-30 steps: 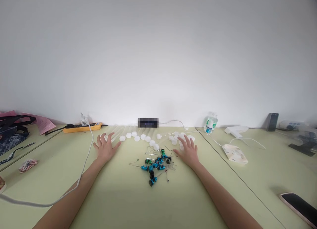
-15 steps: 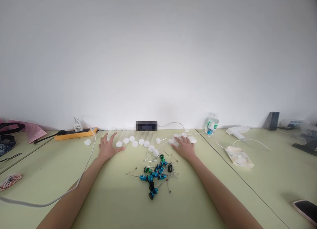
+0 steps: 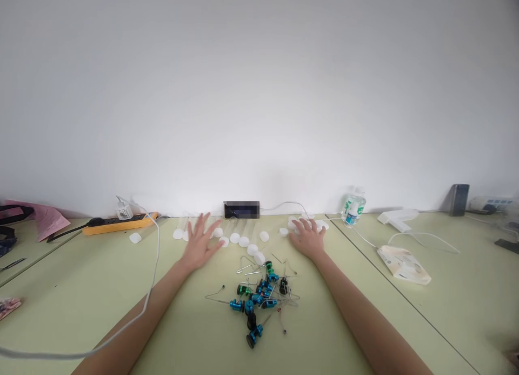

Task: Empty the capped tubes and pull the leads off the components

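My left hand (image 3: 198, 244) is spread open over the clear tubes with white caps, its thumb by a white cap (image 3: 224, 242). On the right, my right hand (image 3: 308, 238) rests with fingers apart on a cluster of white caps (image 3: 323, 224). More capped tubes lie between the hands, one cap (image 3: 259, 258) nearest me. In front of them sits a pile of blue, green and black metal parts (image 3: 257, 298) with thin bent wires. Several small metal rods (image 3: 252, 273) lie at the pile's back edge. Neither hand touches the pile.
At the wall stands a dark display box (image 3: 241, 210). To the left are an orange power strip (image 3: 117, 223) and a white cable (image 3: 152, 277) crossing above my left forearm. To the right are a clear bottle (image 3: 353, 206), a white packet (image 3: 404, 264) and a phone (image 3: 459, 200).
My left hand has moved right, from beside the capped tubes to over them. My right hand stays at its cluster of caps. The view has shifted slightly.
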A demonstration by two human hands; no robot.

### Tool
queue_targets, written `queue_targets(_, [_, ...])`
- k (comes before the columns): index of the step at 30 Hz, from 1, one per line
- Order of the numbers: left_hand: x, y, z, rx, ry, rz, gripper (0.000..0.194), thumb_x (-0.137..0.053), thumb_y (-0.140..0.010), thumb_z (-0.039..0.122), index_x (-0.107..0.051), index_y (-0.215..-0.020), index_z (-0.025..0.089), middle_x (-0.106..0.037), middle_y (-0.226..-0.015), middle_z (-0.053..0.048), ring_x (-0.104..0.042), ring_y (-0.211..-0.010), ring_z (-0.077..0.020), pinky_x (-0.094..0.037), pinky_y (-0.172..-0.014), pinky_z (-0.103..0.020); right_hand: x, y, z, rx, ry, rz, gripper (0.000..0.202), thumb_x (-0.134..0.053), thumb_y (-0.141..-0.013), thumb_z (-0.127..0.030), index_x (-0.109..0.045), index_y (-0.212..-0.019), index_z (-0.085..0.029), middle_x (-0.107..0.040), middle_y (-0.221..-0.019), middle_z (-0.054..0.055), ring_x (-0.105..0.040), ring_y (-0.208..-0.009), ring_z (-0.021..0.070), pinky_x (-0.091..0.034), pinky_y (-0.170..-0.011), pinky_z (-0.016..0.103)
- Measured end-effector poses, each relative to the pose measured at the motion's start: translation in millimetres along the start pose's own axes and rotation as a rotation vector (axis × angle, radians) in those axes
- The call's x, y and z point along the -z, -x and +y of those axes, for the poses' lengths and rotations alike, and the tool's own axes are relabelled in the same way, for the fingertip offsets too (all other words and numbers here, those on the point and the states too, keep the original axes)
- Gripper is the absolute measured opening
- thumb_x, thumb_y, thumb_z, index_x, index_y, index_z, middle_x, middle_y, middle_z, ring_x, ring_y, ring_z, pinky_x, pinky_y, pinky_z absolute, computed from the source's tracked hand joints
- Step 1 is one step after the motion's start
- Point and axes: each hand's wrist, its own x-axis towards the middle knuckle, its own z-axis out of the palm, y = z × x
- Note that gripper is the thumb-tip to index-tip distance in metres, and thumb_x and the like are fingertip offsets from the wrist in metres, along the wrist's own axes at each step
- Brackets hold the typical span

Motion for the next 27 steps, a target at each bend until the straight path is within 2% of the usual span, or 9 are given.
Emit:
queue_targets(5, [1.4, -22.5, 75.3, -0.454, 0.176, -0.231, 0.073, -0.046, -0.071, 0.065, -0.029, -0.134, 0.032, -0.015, -0.146, -0.002, -0.005, -0.134, -0.0304, 0.002, -0.105, -0.055, 6.4, 9.7, -22.6, 0.169, -0.029, -0.063, 0.054, -0.037, -0.079, -0.056, -0.037, -0.129, -0.035, -0.036, -0.136, 0.002, -0.019, -0.127, 0.033, 0.001, -0.096, 0.064])
queue_targets(7, [-5.8, -35.6, 95.4, -0.543, 0.242, -0.283, 0.07, -0.045, -0.073, 0.062, -0.026, -0.135, 0.033, -0.017, -0.146, 0.0, -0.01, -0.134, -0.028, -0.002, -0.107, -0.051, 5.2, 5.7, -30.2, 0.187, -0.057, -0.093, 0.05, -0.035, -0.082, -0.053, -0.037, -0.129, -0.035, -0.038, -0.136, 0.002, -0.021, -0.127, 0.0315, 0.001, -0.096, 0.063])
queue_targets(10, [-24.2, -51.3, 109.6, -0.567, 0.302, -0.32, 0.056, -0.041, -0.082, 0.049, -0.025, -0.134, 0.036, -0.024, -0.144, 0.003, -0.019, -0.132, -0.0229, -0.01, -0.109, -0.046, -1.7, -6.9, -35.1, 0.224, -0.123, -0.108, 0.039, -0.037, -0.085, -0.042, -0.046, -0.121, -0.03, -0.048, -0.127, 0.005, -0.03, -0.124, 0.0268, -0.01, -0.098, 0.057])
queue_targets(13, [-43.8, -59.2, 108.9, -0.502, 0.275, -0.315, 0.046, -0.036, -0.085, 0.039, -0.033, -0.131, 0.037, -0.031, -0.141, 0.004, -0.023, -0.131, -0.0207, -0.013, -0.109, -0.046, -11.5, -21.8, -32.2, 0.199, -0.153, -0.064, 0.03, -0.034, -0.087, -0.031, -0.054, -0.109, -0.024, -0.056, -0.115, 0.007, -0.036, -0.12, 0.0235, -0.02, -0.098, 0.049])
queue_targets(15, [-52.9, -60.8, 103.0, -0.444, 0.236, -0.3, 0.044, -0.034, -0.085, 0.035, -0.037, -0.129, 0.033, -0.031, -0.141, 0.002, -0.023, -0.131, -0.0215, -0.013, -0.108, -0.048, -17.1, -30.5, -27.9, 0.166, -0.166, -0.037, 0.029, -0.031, -0.088, -0.024, -0.057, -0.103, -0.021, -0.06, -0.108, 0.008, -0.039, -0.117, 0.0236, -0.023, -0.096, 0.046])
queue_targets(19, [-58.7, -61.1, 85.5, -0.377, 0.161, -0.266, 0.04, -0.033, -0.086, 0.031, -0.045, -0.124, 0.026, -0.034, -0.14, -0.003, -0.024, -0.13, -0.0236, -0.009, -0.107, -0.052, -20.1, -39.2, -21.9, 0.135, -0.222, -0.007, 0.031, -0.031, -0.086, -0.015, -0.06, -0.096, -0.016, -0.062, -0.102, 0.012, -0.041, -0.116, 0.0248, -0.022, -0.097, 0.044])
queue_targets(21, [-56.1, -60.2, 77.7, -0.366, 0.112, -0.231, 0.037, -0.031, -0.087, 0.03, -0.05, -0.119, 0.025, -0.038, -0.137, -0.003, -0.023, -0.131, -0.0228, -0.004, -0.107, -0.052, -16.0, -36.8, -22.8, 0.144, -0.264, 0.0, 0.033, -0.03, -0.086, -0.014, -0.061, -0.097, -0.015, -0.061, -0.104, 0.011, -0.038, -0.119, 0.0246, -0.021, -0.099, 0.043])
queue_targets(23, [-48.3, -56.7, 72.4, -0.359, 0.099, -0.208, 0.037, -0.029, -0.089, 0.03, -0.052, -0.117, 0.024, -0.039, -0.137, -0.003, -0.022, -0.131, -0.0221, 0.0, -0.107, -0.051, -8.2, -28.4, -26.1, 0.166, -0.319, -0.006, 0.033, -0.03, -0.088, -0.019, -0.06, -0.1, -0.017, -0.061, -0.106, 0.009, -0.041, -0.117, 0.023, -0.026, -0.098, 0.039])
queue_targets(27, [-11.3, -31.6, 68.7, -0.28, 0.198, -0.206, 0.042, -0.023, -0.091, 0.036, -0.046, -0.124, 0.025, -0.032, -0.141, -0.002, -0.017, -0.133, -0.0208, -0.001, -0.108, -0.048, 16.2, 6.2, -31.6, 0.198, -0.449, -0.048, 0.039, -0.024, -0.091, -0.035, -0.056, -0.109, -0.021, -0.061, -0.11, 0.005, -0.054, -0.103, 0.0186, -0.04, -0.089, 0.032])
